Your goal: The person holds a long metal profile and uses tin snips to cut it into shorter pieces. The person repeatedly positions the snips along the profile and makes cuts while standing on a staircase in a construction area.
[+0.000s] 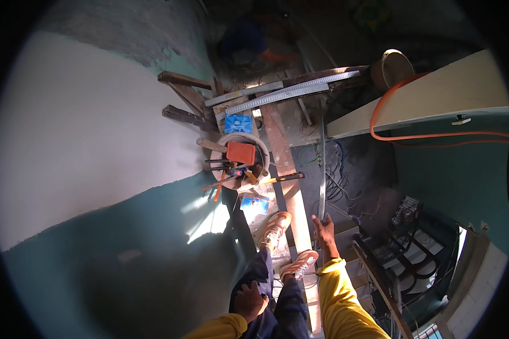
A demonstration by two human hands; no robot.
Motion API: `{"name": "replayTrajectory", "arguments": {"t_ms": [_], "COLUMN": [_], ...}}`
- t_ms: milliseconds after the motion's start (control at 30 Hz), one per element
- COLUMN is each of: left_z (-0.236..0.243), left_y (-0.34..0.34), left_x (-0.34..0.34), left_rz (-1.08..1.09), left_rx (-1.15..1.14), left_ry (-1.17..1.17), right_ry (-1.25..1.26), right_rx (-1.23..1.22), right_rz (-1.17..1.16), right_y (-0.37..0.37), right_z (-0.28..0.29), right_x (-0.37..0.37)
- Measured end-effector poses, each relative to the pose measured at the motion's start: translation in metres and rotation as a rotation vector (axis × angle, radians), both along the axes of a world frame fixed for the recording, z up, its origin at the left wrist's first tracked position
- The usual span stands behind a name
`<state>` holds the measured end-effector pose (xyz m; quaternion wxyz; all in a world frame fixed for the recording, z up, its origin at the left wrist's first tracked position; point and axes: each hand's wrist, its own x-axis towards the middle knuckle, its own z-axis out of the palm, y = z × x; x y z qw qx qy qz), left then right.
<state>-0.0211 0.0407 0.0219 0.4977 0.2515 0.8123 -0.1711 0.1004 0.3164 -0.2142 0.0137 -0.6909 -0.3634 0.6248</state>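
Note:
My right hand [325, 231] is at the lower end of a long thin metal bar [322, 183], its thumb and fingers around it; the bar reaches up beside the planks. My left hand [250, 299], fingers curled, grips the dark trouser leg at my thigh. My shoes [274, 231] rest on narrow wooden boards [294, 209]. Just ahead stands a bucket [215, 161] of tools with a red flat tool [240, 152] on top and a hammer [287, 176] across its edge. Blue packages [238, 124] [254, 204] lie above and below the bucket.
I am raised above a dark floor with coiled cables [339, 181] and stacked furniture [415, 254]. Metal strips [291, 89] and timbers [184, 116] lie across the far end. An orange hose [407, 137] hangs over the right beam. A co-worker [243, 39] crouches beyond. A wall [85, 141] borders the left.

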Motion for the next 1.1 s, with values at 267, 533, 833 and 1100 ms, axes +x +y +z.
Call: {"name": "replayTrajectory", "arguments": {"t_ms": [267, 533, 833, 1100], "left_z": [-0.006, -0.003, 0.005, -0.021], "left_y": [-0.010, -0.016, -0.019, -0.039], "left_x": [0.019, 0.032, 0.053, 0.066], "left_rz": [-0.001, 0.040, 0.065, 0.019], "left_rx": [-0.016, -0.077, -0.065, -0.008], "left_ry": [0.033, -0.048, -0.066, -0.027], "right_ry": [0.102, -0.133, 0.395, 0.433], "right_rx": [-0.130, -0.255, -0.373, -0.337], "right_rz": [-0.142, 0.061, 0.159, 0.198], "right_y": [-0.128, -0.189, -0.252, -0.251], "right_z": [0.087, 0.167, 0.204, 0.267], "right_x": [0.110, 0.190, 0.287, 0.258]}}
